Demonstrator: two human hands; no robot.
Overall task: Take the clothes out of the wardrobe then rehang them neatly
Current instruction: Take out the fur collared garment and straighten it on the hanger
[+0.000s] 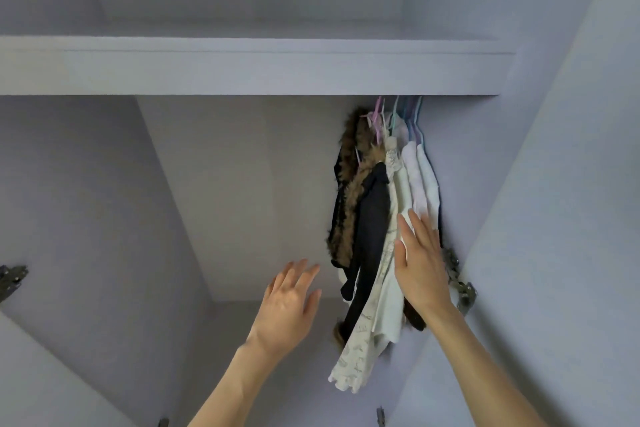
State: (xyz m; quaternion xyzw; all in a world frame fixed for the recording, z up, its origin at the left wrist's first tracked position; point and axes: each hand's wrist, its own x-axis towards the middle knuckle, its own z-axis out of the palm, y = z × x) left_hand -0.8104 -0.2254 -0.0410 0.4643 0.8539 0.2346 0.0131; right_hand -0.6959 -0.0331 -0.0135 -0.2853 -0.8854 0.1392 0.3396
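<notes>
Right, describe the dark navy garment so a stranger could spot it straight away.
Start at the wardrobe shelf; under its right end a bunch of clothes hangs on pastel hangers. The dark navy garment hangs near the left of that bunch, between the fur-trimmed coat and the cream patterned top. It is the only plain dark piece with no fur, a long limp strip among pale fabrics.

A pale lilac wardrobe (pixel 242 184) carries the clothes. Its 1 wide shelf (pixel 242 69) runs across the upper part. Just beneath the shelf at the far right, a bunch of pastel hangers (pixel 398 118) hangs, with the garments (pixel 381 218) packed tightly together against the right wall (pixel 485 184).
</notes>
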